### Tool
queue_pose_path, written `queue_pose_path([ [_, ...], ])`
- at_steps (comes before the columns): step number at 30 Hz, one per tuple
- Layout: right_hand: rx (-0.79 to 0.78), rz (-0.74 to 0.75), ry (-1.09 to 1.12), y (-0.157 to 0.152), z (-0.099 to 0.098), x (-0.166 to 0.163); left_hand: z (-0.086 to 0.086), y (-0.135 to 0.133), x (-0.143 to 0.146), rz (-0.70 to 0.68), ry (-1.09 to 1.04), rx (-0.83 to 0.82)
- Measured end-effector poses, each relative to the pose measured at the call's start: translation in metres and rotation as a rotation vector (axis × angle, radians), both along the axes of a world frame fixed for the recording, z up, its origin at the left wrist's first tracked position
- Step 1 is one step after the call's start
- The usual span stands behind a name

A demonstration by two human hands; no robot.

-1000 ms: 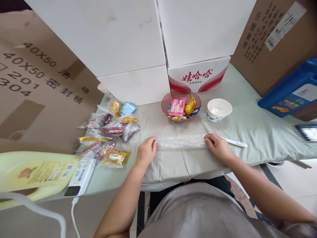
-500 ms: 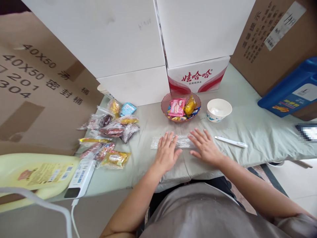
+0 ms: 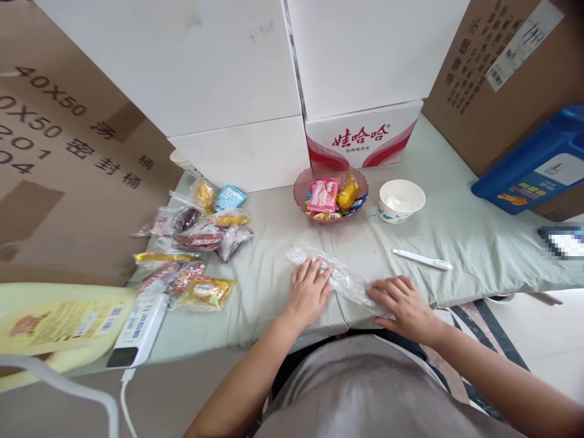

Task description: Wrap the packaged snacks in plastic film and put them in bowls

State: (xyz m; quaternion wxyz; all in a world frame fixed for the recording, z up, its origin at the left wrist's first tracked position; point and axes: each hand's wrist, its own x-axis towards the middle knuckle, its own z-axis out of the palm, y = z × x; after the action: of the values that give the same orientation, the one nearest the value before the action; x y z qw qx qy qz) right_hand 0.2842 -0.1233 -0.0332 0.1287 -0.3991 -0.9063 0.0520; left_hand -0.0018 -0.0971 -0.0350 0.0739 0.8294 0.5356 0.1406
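A flattened strip of clear plastic film [image 3: 347, 281] lies slantwise on the cloth-covered table, its right end drawn toward the front edge. My left hand [image 3: 310, 293] rests on the strip's left part, palm down with fingers stretched out. At the right end is my right hand [image 3: 405, 307]; its fingers bend over the film, with the thumb below, and the film's tip sits between them. Beyond the hands stands a pink glass bowl [image 3: 303, 204] of wrapped snacks, and beside it a paper cup [image 3: 401, 210] with something white inside. A white utility knife [image 3: 422, 260] lies right of the strip.
Bagged snacks [image 3: 201, 240] are piled at the left. Nearer are a white device [image 3: 139, 328] with a cable and a yellow jug [image 3: 59, 322]. White boxes [image 3: 237, 152] line the back; a blue bottle [image 3: 531, 167] stands at the right before a cardboard box [image 3: 483, 79].
The film has turned from lying straight across to slanting. My right hand has come down toward the front edge and right with its end, fingers now bent. My left hand stays flat.
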Motion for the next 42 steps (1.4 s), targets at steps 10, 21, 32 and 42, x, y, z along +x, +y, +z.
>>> queue_pose_path([
  [10, -0.328, 0.339, 0.343, -0.004, 0.058, -0.026, -0.001, 0.001, 0.009, -0.243, -0.109, -0.049],
  [21, -0.485, -0.164, 0.269, 0.114, 0.041, -0.106, -0.012, 0.002, -0.002, -0.116, -0.445, -0.035],
  [32, -0.350, -0.265, 0.167, 0.113, 0.007, -0.129, -0.005, 0.001, 0.001, 0.071, -0.492, 0.254],
  [42, -0.163, -0.350, 0.102, 0.122, 0.010, -0.114, -0.005, 0.015, 0.006, 0.031, -0.110, 0.114],
])
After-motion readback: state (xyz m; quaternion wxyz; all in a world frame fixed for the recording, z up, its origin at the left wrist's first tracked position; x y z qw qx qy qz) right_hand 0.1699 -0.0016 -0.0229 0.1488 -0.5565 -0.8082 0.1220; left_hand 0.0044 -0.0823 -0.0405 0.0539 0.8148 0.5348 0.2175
